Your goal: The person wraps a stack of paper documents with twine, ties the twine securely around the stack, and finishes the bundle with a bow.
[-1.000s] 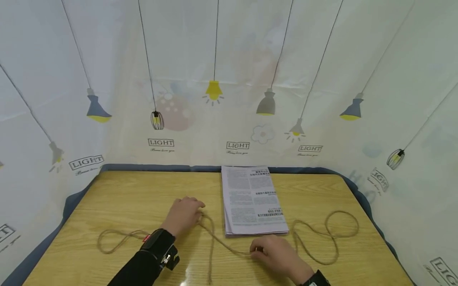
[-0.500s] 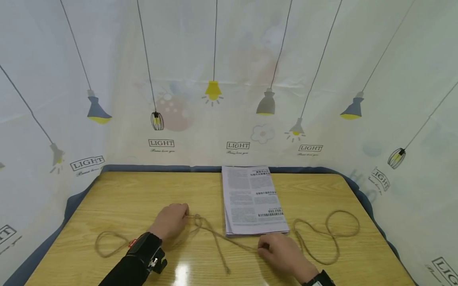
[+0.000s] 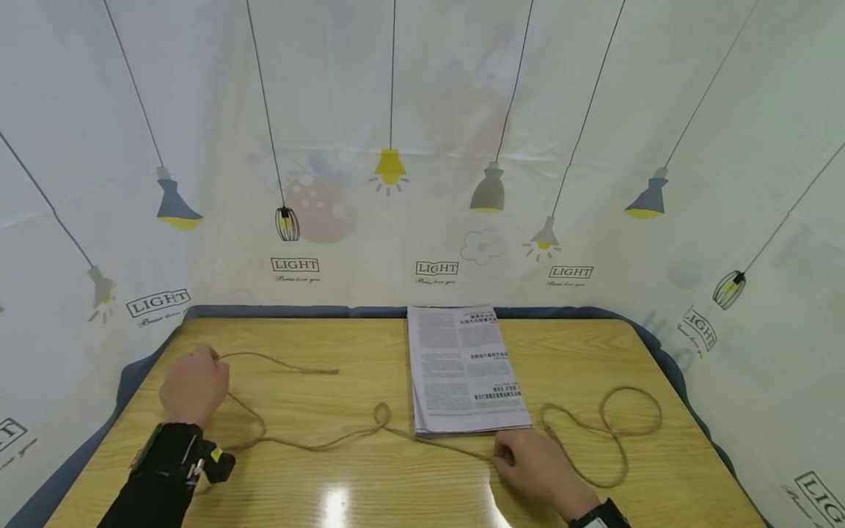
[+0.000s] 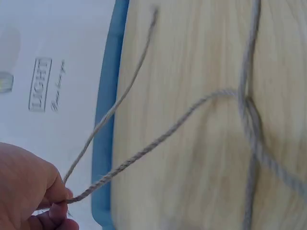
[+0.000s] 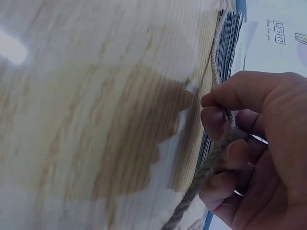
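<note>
A brown twine rope (image 3: 323,446) runs across the wooden table between my two hands, with a small loop in it left of the newspapers. My left hand (image 3: 195,386), at the table's left side, pinches the rope between thumb and fingers; in the left wrist view a loose end and a second strand lead away from the pinch. My right hand (image 3: 533,469) pinches the rope just in front of the newspaper stack (image 3: 465,374). In the right wrist view the rope (image 5: 195,184) passes through the curled fingers. Beyond that hand the rope lies in wide curves to the right.
The folded newspapers lie at the back middle of the wooden table (image 3: 343,345). A pale cloth (image 3: 370,242) printed with hanging lamps rises behind and around the table. Its blue border (image 3: 304,311) follows the table's edge.
My left hand has moved far to the left, drawing the rope out; a loose end now lies behind it. The crossing strands are now one small loop. My right hand shifted slightly right.
</note>
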{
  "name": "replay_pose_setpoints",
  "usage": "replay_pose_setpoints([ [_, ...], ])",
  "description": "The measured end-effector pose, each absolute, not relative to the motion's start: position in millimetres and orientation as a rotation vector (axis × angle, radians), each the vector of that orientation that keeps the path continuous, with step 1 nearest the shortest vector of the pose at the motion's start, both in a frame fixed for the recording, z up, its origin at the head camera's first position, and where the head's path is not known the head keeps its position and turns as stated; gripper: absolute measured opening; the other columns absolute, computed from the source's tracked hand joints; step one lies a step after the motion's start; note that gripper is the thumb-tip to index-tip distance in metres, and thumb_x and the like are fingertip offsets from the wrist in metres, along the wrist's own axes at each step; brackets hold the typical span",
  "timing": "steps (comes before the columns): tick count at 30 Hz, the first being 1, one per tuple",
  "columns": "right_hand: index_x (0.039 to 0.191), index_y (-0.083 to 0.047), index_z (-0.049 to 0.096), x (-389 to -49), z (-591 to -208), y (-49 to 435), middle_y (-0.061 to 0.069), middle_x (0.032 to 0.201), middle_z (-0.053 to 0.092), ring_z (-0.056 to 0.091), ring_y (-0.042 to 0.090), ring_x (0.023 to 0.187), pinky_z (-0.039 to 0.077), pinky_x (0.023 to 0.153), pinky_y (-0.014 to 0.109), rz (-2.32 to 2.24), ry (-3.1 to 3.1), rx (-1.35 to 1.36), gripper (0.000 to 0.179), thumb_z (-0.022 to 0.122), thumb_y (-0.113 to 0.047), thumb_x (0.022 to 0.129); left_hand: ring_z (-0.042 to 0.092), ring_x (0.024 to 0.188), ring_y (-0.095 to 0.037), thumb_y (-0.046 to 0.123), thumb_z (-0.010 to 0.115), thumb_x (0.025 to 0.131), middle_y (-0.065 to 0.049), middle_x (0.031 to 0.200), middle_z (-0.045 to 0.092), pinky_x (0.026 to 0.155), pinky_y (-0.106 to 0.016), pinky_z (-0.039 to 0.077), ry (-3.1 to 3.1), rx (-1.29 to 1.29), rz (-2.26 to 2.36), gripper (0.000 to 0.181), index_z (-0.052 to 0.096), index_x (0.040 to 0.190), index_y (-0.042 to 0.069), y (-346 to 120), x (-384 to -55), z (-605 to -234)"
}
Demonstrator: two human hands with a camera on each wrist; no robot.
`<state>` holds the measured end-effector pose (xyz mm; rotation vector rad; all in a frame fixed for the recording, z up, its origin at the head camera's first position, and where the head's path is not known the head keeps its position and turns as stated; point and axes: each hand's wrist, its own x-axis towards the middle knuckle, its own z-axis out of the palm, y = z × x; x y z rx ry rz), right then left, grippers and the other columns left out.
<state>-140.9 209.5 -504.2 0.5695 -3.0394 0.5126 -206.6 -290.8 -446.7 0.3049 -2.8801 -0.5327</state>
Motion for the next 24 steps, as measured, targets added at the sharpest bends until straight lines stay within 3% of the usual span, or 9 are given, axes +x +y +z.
replay_pose_setpoints([
  [1,0.07,-0.029,0.058,-141,-504,210,-0.019,0.065,0.047,0.039,-0.002,0.058,0.033,0.054,0.019,0.51,-3.042,0.561,0.02,0.073,-0.024,0.082,0.053,0.064,-0.033,0.01,0.043,0.097,-0.029,0.089,0.059,0.051,-0.041,0.04,-2.877,0.364,-0.551,0.028,0.058,0.108,-0.01,-295,-206,-449],
  [4,0.07,-0.029,0.059,-141,-504,212,-0.019,0.065,0.047,0.039,-0.002,0.058,0.034,0.054,0.02,0.518,-3.046,0.556,0.019,0.073,-0.025,0.082,0.053,0.064,-0.037,0.01,0.043,0.094,-0.032,0.09,0.057,0.05,-0.043,0.039,-2.895,0.409,-0.532,0.03,0.055,0.111,-0.011,-301,-202,-460],
  [9,0.073,-0.029,0.061,-142,-503,211,-0.02,0.067,0.049,0.041,-0.004,0.059,0.035,0.054,0.019,0.54,-3.021,0.604,0.016,0.074,-0.024,0.081,0.056,0.085,-0.05,0.009,0.052,0.09,-0.036,0.105,0.056,0.063,-0.059,0.043,-2.801,0.133,-0.393,0.034,0.054,0.119,-0.01,-286,-198,-480],
  [13,0.077,-0.027,0.064,-141,-501,210,-0.02,0.069,0.051,0.042,-0.005,0.061,0.037,0.055,0.019,0.581,-3.035,0.628,0.013,0.075,-0.027,0.081,0.062,0.078,-0.031,0.008,0.059,0.09,-0.019,0.096,0.064,0.065,-0.044,0.049,-2.775,-0.266,-0.441,0.022,0.063,0.11,0.0,-248,-200,-478],
  [17,0.082,-0.026,0.066,-141,-499,203,-0.019,0.072,0.055,0.045,-0.005,0.063,0.039,0.057,0.02,0.653,-3.079,0.633,0.012,0.075,-0.034,0.083,0.057,0.078,-0.006,0.019,0.06,0.096,0.005,0.09,0.062,0.067,-0.028,0.047,-2.961,-0.615,-0.693,0.011,0.068,0.103,0.015,-204,-196,-479],
  [24,0.083,-0.025,0.065,-142,-500,189,-0.017,0.075,0.054,0.045,-0.004,0.066,0.039,0.059,0.02,0.792,-3.126,0.708,0.009,0.073,-0.025,0.087,0.05,0.073,-0.001,0.038,0.07,0.089,0.012,0.084,0.058,0.067,-0.025,0.043,-3.117,-0.978,-0.907,0.018,0.064,0.096,0.022,-165,-180,-496],
])
